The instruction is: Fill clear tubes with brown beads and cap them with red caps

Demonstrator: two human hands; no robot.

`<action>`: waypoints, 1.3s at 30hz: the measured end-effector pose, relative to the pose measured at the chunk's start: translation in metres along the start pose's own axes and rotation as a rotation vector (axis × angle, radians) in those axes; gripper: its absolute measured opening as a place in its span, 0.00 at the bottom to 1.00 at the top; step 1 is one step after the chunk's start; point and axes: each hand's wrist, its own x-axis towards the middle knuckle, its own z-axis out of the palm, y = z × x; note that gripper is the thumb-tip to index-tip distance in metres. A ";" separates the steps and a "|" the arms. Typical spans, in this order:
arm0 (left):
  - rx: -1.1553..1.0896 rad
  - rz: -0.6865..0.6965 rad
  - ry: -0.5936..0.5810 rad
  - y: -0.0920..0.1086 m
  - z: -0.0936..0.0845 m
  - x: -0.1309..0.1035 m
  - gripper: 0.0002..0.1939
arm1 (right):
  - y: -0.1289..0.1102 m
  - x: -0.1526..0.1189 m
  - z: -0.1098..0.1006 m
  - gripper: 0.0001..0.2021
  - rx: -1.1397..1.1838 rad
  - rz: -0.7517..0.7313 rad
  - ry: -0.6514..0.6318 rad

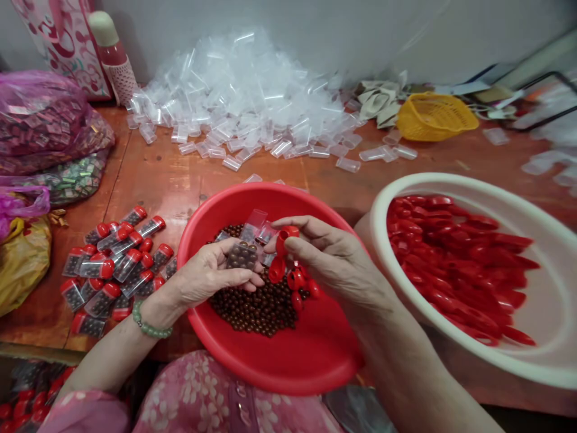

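Note:
My left hand (219,267) is closed round a clear plastic tube (242,255) filled with dark brown balls. Just to its right, my right hand (320,246) pinches a red plastic cap (285,237) between thumb and fingers; cap and tube are apart. Both hands are above a red basin (288,367) on the lap side of the table. Inside the basin lie a heap of small brown balls (261,310), several red caps (297,279) and a clear empty-looking tube (255,222). Part of the heap is hidden by my hands.
Filled red-capped tubes (128,258) lie in a pile at left. Clear tubes (252,90) are heaped along the wall. A white basin (554,349) at right holds red plastic pieces (455,270). Plastic bags (45,120), a bottle (112,54) and a yellow basket (435,117) stand around.

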 end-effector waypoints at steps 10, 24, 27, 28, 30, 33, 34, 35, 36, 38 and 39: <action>-0.209 0.014 -0.042 -0.003 0.004 -0.004 0.19 | 0.010 0.003 0.002 0.12 0.203 0.013 -0.035; 0.240 0.151 0.251 -0.004 0.014 0.001 0.11 | 0.018 0.001 0.003 0.14 0.352 0.112 -0.110; 0.199 0.168 0.319 -0.006 0.014 0.004 0.13 | 0.019 0.000 0.003 0.14 0.359 0.147 -0.152; 0.166 0.167 0.325 -0.006 0.014 0.004 0.14 | 0.019 0.000 0.004 0.14 0.360 0.153 -0.159; 0.120 0.158 0.307 -0.008 0.014 0.005 0.16 | 0.021 0.000 0.008 0.14 0.362 0.153 -0.165; 0.131 0.155 0.311 -0.009 0.014 0.004 0.16 | 0.026 0.002 0.016 0.15 0.343 0.161 -0.163; 0.142 0.155 0.324 -0.009 0.014 0.004 0.16 | 0.028 0.002 0.019 0.15 0.329 0.173 -0.162; 0.157 0.153 0.341 -0.008 0.014 0.004 0.16 | 0.029 0.002 0.020 0.16 0.313 0.187 -0.159; 0.174 0.150 0.356 -0.008 0.014 0.003 0.15 | 0.030 0.001 0.021 0.16 0.297 0.197 -0.152; 0.200 0.152 0.381 -0.007 0.013 0.003 0.13 | 0.029 -0.001 0.022 0.15 0.288 0.195 -0.109; 0.201 0.156 0.396 -0.006 0.012 0.002 0.12 | 0.028 -0.002 0.021 0.15 0.295 0.182 -0.074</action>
